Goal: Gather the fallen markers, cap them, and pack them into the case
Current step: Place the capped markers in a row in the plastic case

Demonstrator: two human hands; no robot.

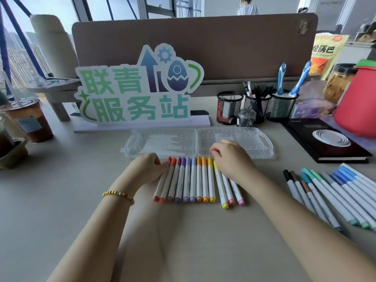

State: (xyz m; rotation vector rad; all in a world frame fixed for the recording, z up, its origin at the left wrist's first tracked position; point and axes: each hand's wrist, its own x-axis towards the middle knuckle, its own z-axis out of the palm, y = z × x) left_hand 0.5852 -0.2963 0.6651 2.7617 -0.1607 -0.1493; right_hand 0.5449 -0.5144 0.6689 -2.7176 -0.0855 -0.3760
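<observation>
Head camera is showing both bare hands working at mid-frame on a beige desk (pixel 61 200). The left hand (pixel 147 168), wearing a yellow beaded bracelet (pixel 118 195) on its wrist, is resting with loosely curled fingers against the red end of a tight row of capped white-barrelled markers in red, purple and orange (pixel 186 179), gripping nothing. The right hand (pixel 232 158) is lying with bent fingers over the tops of three loose markers, yellow and pink (pixel 228 187), angled just beside that row; whether it is pinching one cannot be told. Just above the hands, an open clear plastic marker case (pixel 183 142) is lying flat with both halves holding nothing. At lower right, a fan of brown, teal and blue markers (pixel 329 192) is lying well apart. Behind the case, a green-lettered sign (pixel 138 88) is standing.
</observation>
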